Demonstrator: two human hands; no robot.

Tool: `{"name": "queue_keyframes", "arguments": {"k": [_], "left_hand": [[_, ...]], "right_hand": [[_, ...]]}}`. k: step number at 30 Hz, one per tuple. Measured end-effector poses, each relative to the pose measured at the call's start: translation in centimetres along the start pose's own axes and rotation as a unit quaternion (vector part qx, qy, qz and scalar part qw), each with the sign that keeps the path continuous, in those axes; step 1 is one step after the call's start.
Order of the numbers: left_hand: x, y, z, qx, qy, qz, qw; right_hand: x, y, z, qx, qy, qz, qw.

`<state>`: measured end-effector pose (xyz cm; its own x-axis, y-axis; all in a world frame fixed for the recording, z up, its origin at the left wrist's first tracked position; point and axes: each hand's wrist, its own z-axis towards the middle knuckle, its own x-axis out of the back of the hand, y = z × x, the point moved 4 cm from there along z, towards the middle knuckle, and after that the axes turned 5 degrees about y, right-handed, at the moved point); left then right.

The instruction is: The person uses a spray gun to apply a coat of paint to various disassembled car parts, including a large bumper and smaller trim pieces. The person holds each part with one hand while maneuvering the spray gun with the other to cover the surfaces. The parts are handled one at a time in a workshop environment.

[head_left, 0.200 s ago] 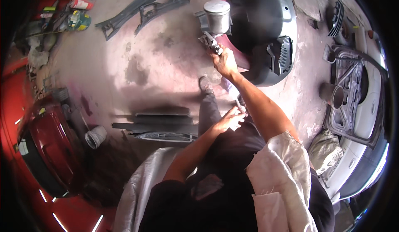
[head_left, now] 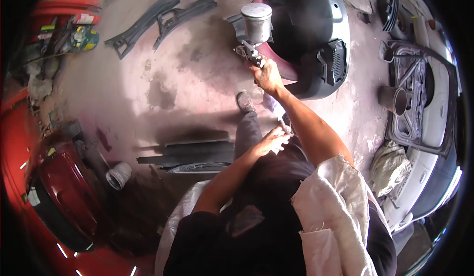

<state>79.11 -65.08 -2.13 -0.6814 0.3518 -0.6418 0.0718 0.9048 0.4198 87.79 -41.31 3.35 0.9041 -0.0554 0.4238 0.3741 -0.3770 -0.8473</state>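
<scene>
the stained floor bears dark trim pieces and long strips.

"What's the colour at the fingers of the right hand?"

"Silver: that spray gun, and its cup too."

"And just right of those fingers?"

"Black on the big car part, with a pale outer edge."

"The floor left of them?"

"Pinkish grey, blotched darker. And far left of the fingers of the left hand, a deep red panel."
</scene>
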Motion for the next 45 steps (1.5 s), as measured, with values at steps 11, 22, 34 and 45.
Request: {"name": "queue_keyframes", "arguments": {"k": [11,22,34,45], "left_hand": [[0.6,3.2,-0.7,0.074,-0.016,0.109,0.991],[4.0,-3.3,-1.4,0.083,-0.038,0.111,0.99],[1.7,-2.5,-1.6,0.085,0.055,0.232,0.967],[10.9,7.7,-8.3,0.13,-0.095,0.42,0.893]], "right_hand": [[7.7,-2.7,-1.2,-0.04,0.307,-0.031,0.95],[-0.3,-1.6,-7.3,-0.008,0.049,0.035,0.998],[7.0,5.7,-9.2,-0.116,0.325,0.045,0.938],[-6.3,-0.8,-8.4,-0.067,0.324,0.063,0.942]]}}
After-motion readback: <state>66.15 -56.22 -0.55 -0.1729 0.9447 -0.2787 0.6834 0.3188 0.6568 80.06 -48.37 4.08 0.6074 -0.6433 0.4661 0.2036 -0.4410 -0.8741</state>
